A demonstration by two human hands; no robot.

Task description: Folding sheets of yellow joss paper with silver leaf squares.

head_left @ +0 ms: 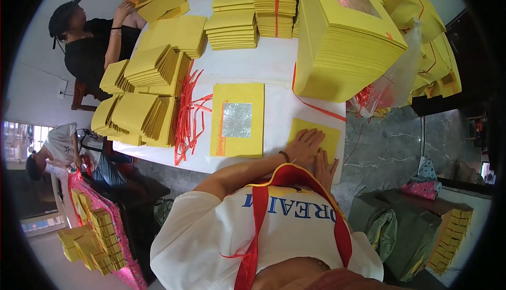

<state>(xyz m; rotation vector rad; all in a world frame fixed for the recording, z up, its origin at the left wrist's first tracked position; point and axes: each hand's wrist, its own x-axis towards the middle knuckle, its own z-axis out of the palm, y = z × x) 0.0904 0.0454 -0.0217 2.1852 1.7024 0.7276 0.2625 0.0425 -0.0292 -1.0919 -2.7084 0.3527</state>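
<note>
My left hand lies flat on a folded piece of yellow paper at the table's near right corner, its fingers stretched over the paper. Close by, my right hand rests at the near edge of the same paper, fingers extended. Neither hand grips anything. To the left of them, a yellow paper sheet with a silver foil square lies flat on the white table. Farther left is a loose bunch of red strips.
A tall stack of yellow sheets stands at the right, with a red ribbon running below it. Bundles of folded yellow paper line the left side. A person in black handles yellow paper at the far left; another is behind.
</note>
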